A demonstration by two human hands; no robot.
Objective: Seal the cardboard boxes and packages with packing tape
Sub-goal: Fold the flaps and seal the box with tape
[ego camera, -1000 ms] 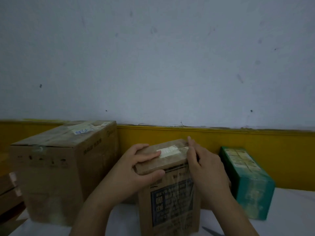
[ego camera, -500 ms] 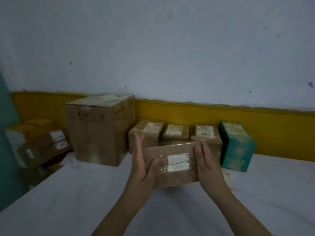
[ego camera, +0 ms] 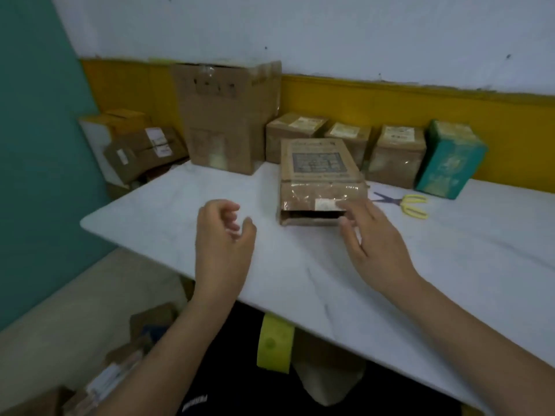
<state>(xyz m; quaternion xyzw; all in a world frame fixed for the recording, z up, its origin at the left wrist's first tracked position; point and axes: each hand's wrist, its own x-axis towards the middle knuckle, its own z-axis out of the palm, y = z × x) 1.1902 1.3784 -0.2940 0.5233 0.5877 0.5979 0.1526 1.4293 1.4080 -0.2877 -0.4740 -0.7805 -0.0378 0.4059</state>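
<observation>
Held up in both hands a moment ago, the box now lies flat on the surface, the left hand loosely curled and empty, the right hand spread at its near corner, where a dark gap suggests more tape is needed.

White table: cardboard boxes, teal box, scissors (yellow handles).

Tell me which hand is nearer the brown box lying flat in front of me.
Right. The right hand has its fingertips at the near right corner of the box; the left hand hangs apart, off its left corner.
</observation>
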